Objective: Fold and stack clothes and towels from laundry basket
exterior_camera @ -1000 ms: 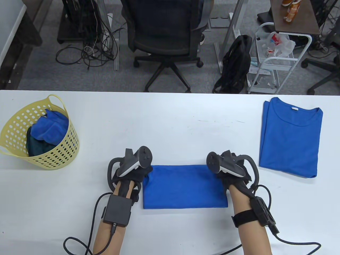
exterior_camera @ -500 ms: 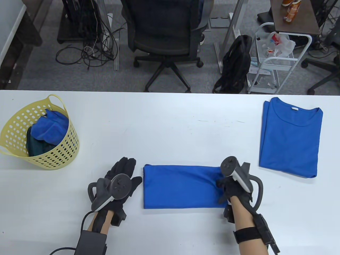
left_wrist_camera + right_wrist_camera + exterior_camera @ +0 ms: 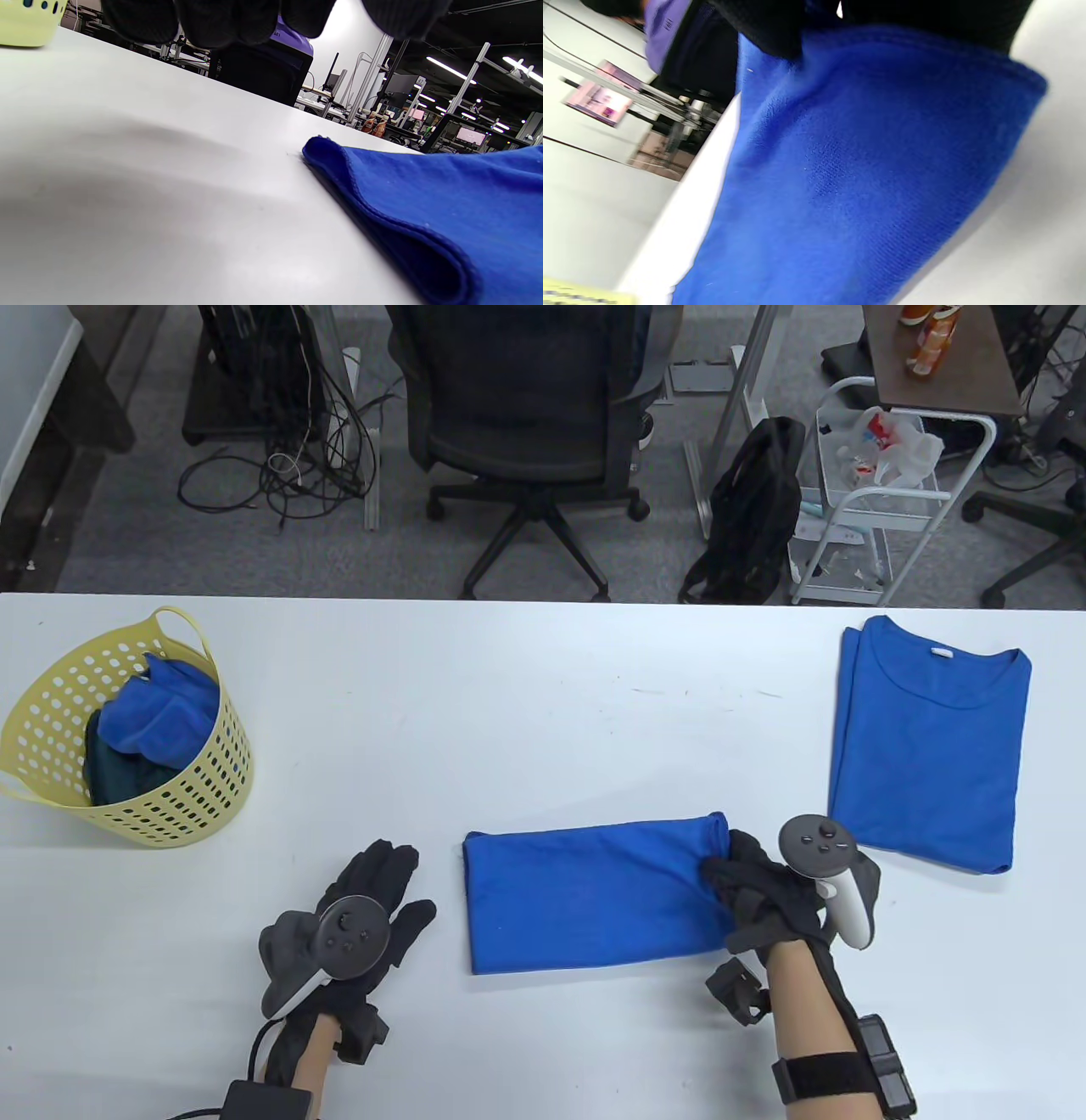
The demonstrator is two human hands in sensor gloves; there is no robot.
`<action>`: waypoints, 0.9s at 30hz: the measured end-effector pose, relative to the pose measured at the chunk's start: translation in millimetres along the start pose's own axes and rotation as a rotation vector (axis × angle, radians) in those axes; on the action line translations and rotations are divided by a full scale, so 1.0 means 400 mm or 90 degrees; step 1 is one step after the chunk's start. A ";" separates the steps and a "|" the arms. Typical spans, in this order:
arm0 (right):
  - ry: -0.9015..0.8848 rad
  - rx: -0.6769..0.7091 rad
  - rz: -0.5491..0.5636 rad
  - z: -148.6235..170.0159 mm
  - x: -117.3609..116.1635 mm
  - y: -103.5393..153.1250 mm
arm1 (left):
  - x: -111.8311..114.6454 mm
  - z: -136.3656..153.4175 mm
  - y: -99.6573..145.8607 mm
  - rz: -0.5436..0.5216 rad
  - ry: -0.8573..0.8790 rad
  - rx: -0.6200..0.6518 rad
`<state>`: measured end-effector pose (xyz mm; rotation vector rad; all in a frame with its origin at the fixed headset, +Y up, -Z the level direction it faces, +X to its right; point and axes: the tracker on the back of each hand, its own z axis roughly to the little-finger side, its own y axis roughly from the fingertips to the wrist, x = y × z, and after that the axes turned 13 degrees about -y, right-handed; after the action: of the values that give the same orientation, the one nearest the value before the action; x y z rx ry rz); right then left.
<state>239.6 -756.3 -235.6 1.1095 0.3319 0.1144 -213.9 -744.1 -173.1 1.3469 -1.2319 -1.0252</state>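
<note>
A folded blue cloth (image 3: 594, 895) lies low in the middle of the white counter (image 3: 526, 712), with bare surface above it and along the bottom edge. The right hand (image 3: 768, 895) grips its right end, fingers curled over the fabric; the left hand (image 3: 365, 916) lies flat and spread on the counter, apart from the cloth's left edge. A perforated yellow basket (image 3: 191, 806) with more blue fabric sits at the left; a folded blue T-shirt (image 3: 929, 755) lies flat at the right. The left wrist view shows the cloth's rounded, stitched fold edge (image 3: 382, 212); the right wrist view shows its fine knit, blurred.
</note>
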 end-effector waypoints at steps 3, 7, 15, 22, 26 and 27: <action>-0.027 0.034 -0.056 0.042 0.019 0.004 | 0.003 0.008 -0.001 0.002 -0.004 -0.004; -0.029 0.054 -0.212 0.069 0.015 0.000 | 0.007 0.015 -0.002 0.006 -0.009 -0.007; 0.238 0.122 -0.100 -0.030 0.014 0.036 | 0.009 0.010 -0.003 0.019 -0.025 0.001; 0.684 0.114 0.070 -0.256 -0.127 0.138 | 0.007 0.013 -0.004 0.017 -0.023 -0.002; 0.758 0.135 0.029 -0.278 -0.287 0.115 | 0.010 0.011 -0.005 0.020 -0.032 0.000; 0.774 0.129 -0.003 -0.271 -0.343 0.093 | 0.011 0.011 -0.004 0.020 -0.034 0.001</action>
<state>78.1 -681.7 -217.7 1.1292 1.4496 0.7749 -217.3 -749.0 -175.2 1.3053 -1.2902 -1.0447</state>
